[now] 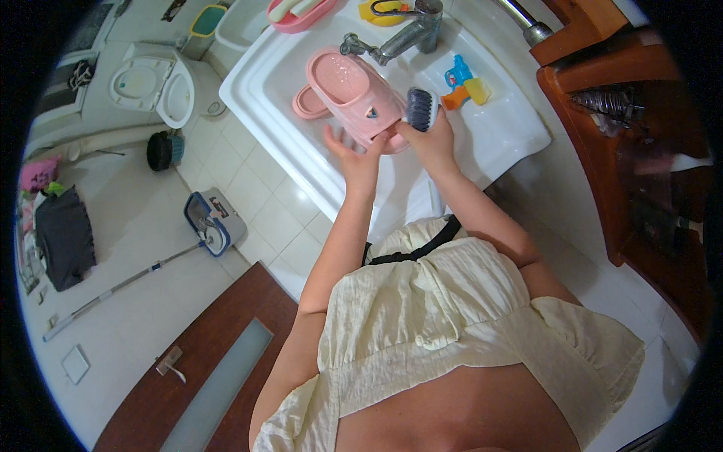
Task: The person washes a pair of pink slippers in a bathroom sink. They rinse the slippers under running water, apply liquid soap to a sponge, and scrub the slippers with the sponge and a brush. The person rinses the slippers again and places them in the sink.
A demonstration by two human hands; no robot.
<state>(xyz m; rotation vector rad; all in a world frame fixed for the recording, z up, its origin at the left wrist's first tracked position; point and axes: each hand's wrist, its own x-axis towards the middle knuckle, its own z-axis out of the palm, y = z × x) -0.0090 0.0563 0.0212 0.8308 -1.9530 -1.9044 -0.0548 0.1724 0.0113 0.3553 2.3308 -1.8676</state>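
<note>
Before me is a white sink [271,101]. In it a wet pink slipper [370,93] lies tilted, its heel end under the faucet spout. My left hand [358,164] grips the slipper's near, toe end, the thumb on top and other fingers spread along its left side. In my right hand [435,141] is a scrub brush [421,110] with dark bristles and a light back, held beside the slipper; the right thumb touches the slipper's toe. A second pink slipper [310,103] shows partly from beneath the first, mostly hidden.
The metal faucet [409,37] overhangs the basin. A blue, orange and yellow toy water gun [463,82] lies at the right. Behind are a yellow toy duck [384,12] and a pink dish [302,17]. A wooden cabinet [570,147] stands right; a mop bucket [214,220] is on the floor, left.
</note>
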